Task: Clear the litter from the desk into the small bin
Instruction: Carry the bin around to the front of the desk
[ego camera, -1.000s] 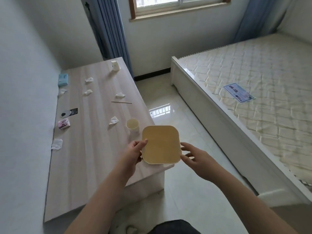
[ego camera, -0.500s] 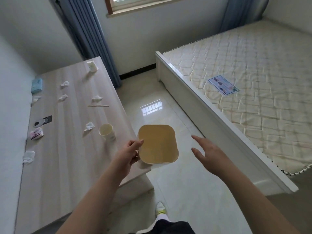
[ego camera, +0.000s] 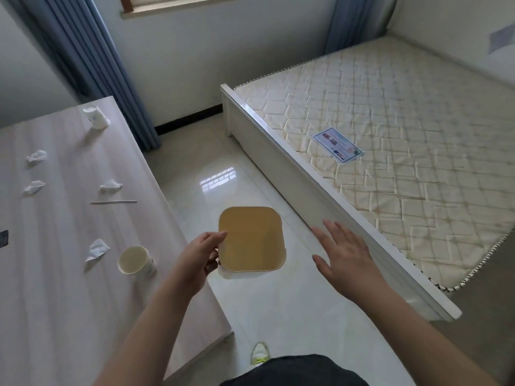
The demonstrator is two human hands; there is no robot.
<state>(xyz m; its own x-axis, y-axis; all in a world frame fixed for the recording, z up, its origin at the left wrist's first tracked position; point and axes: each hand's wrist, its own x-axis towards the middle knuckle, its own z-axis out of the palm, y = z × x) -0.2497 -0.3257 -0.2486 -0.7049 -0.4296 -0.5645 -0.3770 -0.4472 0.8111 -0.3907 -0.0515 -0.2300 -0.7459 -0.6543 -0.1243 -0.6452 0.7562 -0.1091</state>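
My left hand [ego camera: 199, 259] grips the rim of a small square bin [ego camera: 252, 239] with a yellow inside, held over the floor just off the desk's right edge. My right hand [ego camera: 344, 256] hovers open to the right of the bin, fingers spread, touching nothing. On the pale wooden desk [ego camera: 55, 288] lie several crumpled tissues, one [ego camera: 96, 249] beside an upright paper cup [ego camera: 136, 259]. Others lie farther back: a tissue [ego camera: 111, 186], a tissue [ego camera: 34, 186] and a tissue [ego camera: 37, 156]. A thin stick [ego camera: 113, 202] and a second paper cup [ego camera: 95, 117] sit beyond.
A white bed frame [ego camera: 320, 188] with a bare mattress [ego camera: 404, 129] fills the right side; a printed label [ego camera: 337, 145] lies on it. Glossy tiled floor [ego camera: 278, 310] runs between desk and bed. Blue curtains [ego camera: 92, 59] hang behind the desk. A dark card [ego camera: 3, 238] shows at the left edge.
The bin has moved off the desk corner to over the floor, held by my left hand alone. My right hand drew away to the right and spread open. The view turned right.
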